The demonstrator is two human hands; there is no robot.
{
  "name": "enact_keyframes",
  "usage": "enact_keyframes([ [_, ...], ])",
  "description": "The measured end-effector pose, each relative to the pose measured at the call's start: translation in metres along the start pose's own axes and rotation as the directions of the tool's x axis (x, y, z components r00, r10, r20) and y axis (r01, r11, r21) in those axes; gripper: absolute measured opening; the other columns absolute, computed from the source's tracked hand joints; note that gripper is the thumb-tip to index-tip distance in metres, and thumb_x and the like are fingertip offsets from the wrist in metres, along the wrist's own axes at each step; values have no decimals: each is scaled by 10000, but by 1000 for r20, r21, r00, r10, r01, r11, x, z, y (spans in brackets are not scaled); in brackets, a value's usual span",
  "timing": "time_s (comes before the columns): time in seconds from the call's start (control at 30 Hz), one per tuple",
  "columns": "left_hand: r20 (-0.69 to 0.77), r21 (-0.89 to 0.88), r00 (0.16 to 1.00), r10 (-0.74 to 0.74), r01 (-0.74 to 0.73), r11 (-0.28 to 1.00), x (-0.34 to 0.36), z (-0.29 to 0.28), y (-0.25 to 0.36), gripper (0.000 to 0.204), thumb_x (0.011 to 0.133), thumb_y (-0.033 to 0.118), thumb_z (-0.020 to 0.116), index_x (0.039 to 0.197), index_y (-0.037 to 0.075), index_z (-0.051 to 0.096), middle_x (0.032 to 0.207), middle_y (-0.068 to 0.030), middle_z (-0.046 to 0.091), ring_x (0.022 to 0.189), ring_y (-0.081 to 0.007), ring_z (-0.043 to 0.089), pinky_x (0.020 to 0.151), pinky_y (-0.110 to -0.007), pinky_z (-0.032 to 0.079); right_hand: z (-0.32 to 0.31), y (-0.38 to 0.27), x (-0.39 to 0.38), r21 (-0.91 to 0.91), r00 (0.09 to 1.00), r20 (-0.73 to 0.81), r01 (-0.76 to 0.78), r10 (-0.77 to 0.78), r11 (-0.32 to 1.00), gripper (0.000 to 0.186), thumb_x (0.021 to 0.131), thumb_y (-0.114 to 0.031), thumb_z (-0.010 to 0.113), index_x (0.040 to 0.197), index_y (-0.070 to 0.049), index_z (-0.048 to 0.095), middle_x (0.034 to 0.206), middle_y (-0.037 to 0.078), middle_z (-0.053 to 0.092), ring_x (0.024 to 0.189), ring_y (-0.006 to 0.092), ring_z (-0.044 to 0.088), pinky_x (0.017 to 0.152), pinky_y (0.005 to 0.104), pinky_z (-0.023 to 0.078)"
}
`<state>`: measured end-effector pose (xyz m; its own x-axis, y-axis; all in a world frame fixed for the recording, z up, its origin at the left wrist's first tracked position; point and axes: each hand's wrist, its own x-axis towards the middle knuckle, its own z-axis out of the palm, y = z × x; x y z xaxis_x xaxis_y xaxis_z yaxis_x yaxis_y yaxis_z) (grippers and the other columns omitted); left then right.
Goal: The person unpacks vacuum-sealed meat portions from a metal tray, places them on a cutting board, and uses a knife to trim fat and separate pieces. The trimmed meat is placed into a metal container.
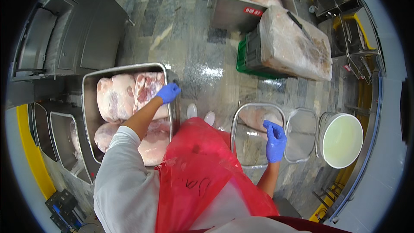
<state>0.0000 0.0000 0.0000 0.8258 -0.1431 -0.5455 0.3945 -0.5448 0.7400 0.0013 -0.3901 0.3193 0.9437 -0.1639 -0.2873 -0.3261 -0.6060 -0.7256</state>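
While meat [115, 97] in the nine-o'clock tub [125, 68] is seemingly being handled, the left hand [168, 93] is fisted, apparently empty, the right hand [276, 142] bent, hold untellable, and spread fingers seem needed

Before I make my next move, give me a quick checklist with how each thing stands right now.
1. Left hand and right hand gloved: ok, both covered in blue.
2. Red apron worn in front: ok.
3. Hands free of anything held: cannot tell, the fingers look curled.
4. Knife clear of both hands: ok, it lies on the plastic-wrapped block.
5. Meat pieces inside the metal tub by the left arm: ok.
6. Floor dry: cannot tell, its shiny patches could be water or glare.
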Motion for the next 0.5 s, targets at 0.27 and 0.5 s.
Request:
enact_keyframes([
  [0.27, -117, 272, 970, -212, 236, 933, 36, -198, -23, 368, 924, 339, 541, 989, -12, 632, 936, -223, 661, 875, -340, 665, 791, -405, 531, 131, 7, 72, 428, 988, -116, 141, -101, 893, 175, 926, -78, 613, 1081, -11, 663, 1063, 93, 678, 991, 171, 645, 888, 309, 495],
  [0.5, 88, -276, 918, -388, 396, 876, 35, -204, -53, 286, 983, 263, 531, 951, 0, 636, 842, -94, 662, 691, -204, 656, 623, -350, 557, 139, 18, 76, 409, 992, -125, 40, 12, 911, 170, 920, -61, 617, 1074, -5, 664, 1049, 94, 663, 972, 164, 631, 894, 308, 499],
])
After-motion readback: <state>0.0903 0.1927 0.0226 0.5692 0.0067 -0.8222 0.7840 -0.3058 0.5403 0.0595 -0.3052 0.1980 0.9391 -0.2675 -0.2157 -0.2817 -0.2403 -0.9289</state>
